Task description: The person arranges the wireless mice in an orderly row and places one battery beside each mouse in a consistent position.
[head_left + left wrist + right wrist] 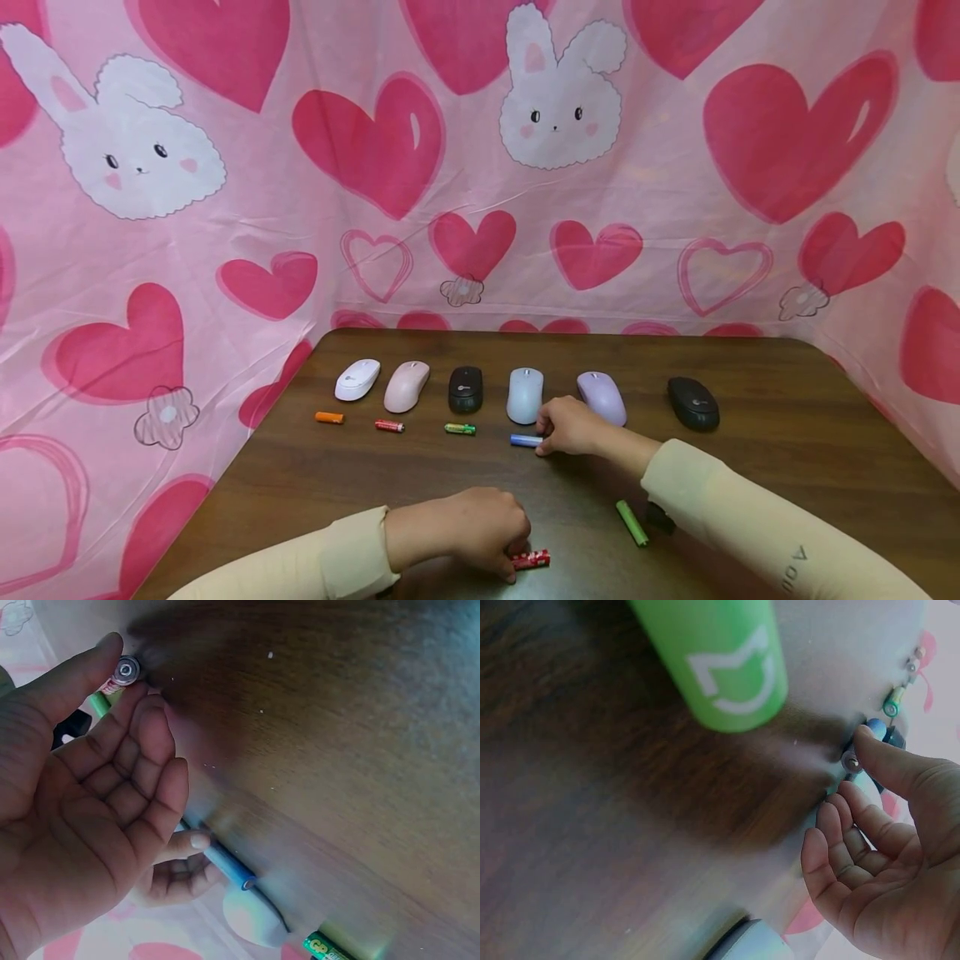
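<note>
My right hand [573, 427] pinches the right end of a blue battery [525, 440], which lies on the table below a light blue mouse [525, 396]. In the right wrist view the thumb and forefinger meet at that battery's end. Nearer the front edge, my left hand [480, 525] pinches a red battery [534, 559] by its left end. The left wrist view shows the red battery's round tip [127, 670] between thumb and forefinger. A light green battery [632, 523] lies apart from both hands, beside the right sleeve; its white logo shows large in the right wrist view.
Along the back stand a white mouse [357, 380], a pink mouse [407, 387], a black mouse [466, 389], a purple mouse [602, 398] and another black mouse [693, 403]. Below the left three lie an orange battery [329, 417], a red-and-white battery [389, 426] and a green-yellow battery [460, 429].
</note>
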A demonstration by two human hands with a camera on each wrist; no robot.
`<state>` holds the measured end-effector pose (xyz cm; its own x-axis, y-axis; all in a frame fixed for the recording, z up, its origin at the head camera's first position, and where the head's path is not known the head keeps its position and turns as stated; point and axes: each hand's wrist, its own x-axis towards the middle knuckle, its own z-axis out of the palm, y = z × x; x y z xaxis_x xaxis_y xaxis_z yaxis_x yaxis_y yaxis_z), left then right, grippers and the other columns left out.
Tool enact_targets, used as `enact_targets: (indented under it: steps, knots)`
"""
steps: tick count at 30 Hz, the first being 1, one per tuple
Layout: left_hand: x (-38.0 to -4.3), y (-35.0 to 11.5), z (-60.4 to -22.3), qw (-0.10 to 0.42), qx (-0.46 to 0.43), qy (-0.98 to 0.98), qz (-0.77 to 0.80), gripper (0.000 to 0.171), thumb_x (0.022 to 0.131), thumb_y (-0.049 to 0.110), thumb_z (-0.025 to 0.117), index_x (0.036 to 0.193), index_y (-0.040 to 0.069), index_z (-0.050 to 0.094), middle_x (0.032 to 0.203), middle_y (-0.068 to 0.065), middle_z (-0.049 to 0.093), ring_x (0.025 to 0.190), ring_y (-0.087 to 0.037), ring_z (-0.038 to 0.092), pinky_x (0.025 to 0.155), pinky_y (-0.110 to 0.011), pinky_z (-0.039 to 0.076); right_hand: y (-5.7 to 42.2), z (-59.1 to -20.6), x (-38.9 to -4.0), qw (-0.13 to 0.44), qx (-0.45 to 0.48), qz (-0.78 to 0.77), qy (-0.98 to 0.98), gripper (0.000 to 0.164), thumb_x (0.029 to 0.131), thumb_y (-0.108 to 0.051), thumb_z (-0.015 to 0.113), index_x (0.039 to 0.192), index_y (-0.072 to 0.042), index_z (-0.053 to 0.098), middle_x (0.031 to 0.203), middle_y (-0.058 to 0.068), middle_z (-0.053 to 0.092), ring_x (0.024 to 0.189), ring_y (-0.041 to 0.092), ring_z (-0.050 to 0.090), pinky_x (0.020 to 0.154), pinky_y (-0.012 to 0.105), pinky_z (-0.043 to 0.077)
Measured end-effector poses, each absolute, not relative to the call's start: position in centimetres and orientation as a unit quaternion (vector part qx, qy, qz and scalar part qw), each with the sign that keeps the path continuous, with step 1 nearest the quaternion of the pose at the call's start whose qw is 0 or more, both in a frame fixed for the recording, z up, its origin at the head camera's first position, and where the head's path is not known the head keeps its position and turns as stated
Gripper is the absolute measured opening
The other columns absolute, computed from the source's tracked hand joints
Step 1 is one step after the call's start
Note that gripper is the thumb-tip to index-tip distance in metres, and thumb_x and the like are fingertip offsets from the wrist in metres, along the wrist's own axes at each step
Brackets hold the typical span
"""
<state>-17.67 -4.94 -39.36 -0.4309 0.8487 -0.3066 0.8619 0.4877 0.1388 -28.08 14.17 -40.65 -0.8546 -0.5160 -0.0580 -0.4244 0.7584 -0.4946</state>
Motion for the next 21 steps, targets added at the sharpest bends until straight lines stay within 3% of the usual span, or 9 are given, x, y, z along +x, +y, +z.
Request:
enact_targets:
  steps: [11,21]
  knots:
    - [-17.6,-5.2,-39.4,0.149,0.511,0.846,-0.014,0.023,0.078,0.035,0.080,0.069,0.024,0.062,0.064,0.020,0.046,0.056,0.005,0.041,0.050,-0.015,0.034,14.7,-40.3,-27.8,0.098,-0.259,-0.249,0.928,0.027,0.070,-0.019,0.088,0.085,-0.009,0.067,0.075,-0.004,0.060,0.071,0.010,0.054,0.068,0.030,0.047]
    - [-18.0,-5.1,-39.5,0.153,0.507,0.848,0.004,0.014,0.082,0.027,0.076,0.075,0.022,0.065,0.061,0.021,0.046,0.053,0.005,0.042,0.049,-0.014,0.034,16.2,-39.2,-27.1,0.074,-0.269,-0.256,0.926,0.027,0.070,-0.017,0.087,0.088,-0.007,0.069,0.080,-0.004,0.065,0.075,0.010,0.059,0.071,0.031,0.049]
